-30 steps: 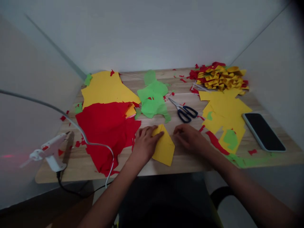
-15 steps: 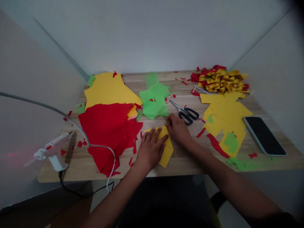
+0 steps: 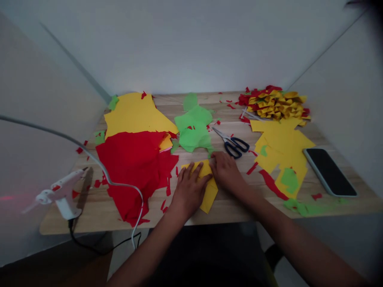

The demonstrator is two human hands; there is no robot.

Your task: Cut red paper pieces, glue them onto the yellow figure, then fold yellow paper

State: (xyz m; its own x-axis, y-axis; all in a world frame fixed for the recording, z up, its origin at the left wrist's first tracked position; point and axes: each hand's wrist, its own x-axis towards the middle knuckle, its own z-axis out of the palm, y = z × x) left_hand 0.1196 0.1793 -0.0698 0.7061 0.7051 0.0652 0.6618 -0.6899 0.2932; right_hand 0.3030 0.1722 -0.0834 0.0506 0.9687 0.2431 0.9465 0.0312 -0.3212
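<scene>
A small folded piece of yellow paper (image 3: 210,197) lies flat near the table's front edge. My left hand (image 3: 190,187) rests on it with fingers spread, pressing it down. My right hand (image 3: 226,171) is closed at the paper's upper right edge, its fingertips touching that edge; whether they pinch it is partly hidden. Scissors with dark blue handles (image 3: 233,144) lie just beyond my right hand, blades slightly apart. Green paper (image 3: 195,129) is spread beyond my left hand. A large sheet of red paper (image 3: 128,159) lies to the left.
A white glue gun (image 3: 64,195) stands at the left edge, and a pale cable (image 3: 104,171) crosses the red paper. Yellow sheets (image 3: 131,113) lie back left, more yellow cutouts (image 3: 281,139) on the right. A crumpled yellow-red paper pile (image 3: 277,104) sits back right, a phone (image 3: 330,172) at right.
My right hand has moved left onto the yellow paper's upper right edge. My left hand has flattened across the paper, which has turned and shows a new fold.
</scene>
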